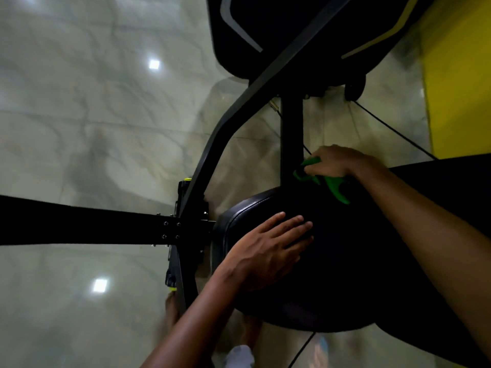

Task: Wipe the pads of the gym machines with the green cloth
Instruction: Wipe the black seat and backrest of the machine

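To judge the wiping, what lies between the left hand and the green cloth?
In the head view, only bare black seat pad lies between the left hand and the green cloth.

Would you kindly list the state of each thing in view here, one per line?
left hand: open, fingers straight, resting flat on the seat pad.
right hand: gripping the green cloth at the pad's far edge.
green cloth: bunched, an end hanging out below the hand.
seat pad: black, mounted on the machine, bare apart from the hands.
machine frame: black, standing on the glossy floor.
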The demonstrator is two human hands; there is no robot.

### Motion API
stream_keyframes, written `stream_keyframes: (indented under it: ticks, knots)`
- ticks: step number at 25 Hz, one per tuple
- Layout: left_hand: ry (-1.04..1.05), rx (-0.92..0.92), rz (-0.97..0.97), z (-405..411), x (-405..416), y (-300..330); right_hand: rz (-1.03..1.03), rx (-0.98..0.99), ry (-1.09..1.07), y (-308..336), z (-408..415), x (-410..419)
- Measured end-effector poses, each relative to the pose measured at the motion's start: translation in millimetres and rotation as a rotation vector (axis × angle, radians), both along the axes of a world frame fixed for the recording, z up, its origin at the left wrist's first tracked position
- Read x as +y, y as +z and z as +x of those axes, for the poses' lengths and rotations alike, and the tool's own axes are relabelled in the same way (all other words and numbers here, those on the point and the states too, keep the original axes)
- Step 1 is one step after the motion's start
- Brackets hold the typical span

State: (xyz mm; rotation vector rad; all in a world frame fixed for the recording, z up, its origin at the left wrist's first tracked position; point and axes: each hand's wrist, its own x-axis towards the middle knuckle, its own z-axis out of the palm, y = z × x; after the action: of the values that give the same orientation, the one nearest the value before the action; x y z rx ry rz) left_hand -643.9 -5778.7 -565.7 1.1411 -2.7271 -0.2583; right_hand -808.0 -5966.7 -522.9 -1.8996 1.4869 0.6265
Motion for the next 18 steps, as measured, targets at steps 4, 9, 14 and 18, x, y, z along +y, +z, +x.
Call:
stream_keyframes:
  ticks: [4, 9, 14, 18]
  knots:
    - [0.008, 0.029, -0.02, 2, 1, -3, -0.037, -0.02, 0.004, 0, 5, 7]
    - [-0.012, 0.003, 0.005, 2, 0, 2, -0.138, -0.165, 0.136, -5, 27, 17]
    - [-0.035, 0.011, 0.074, 4, -4, 5, -0.34, -0.234, -0.367, -9, -58, 48]
    - [-0.215, 0.024, 0.12, 10, -33, 12, -0.507, -0.215, -0.563, -19, -87, 101]
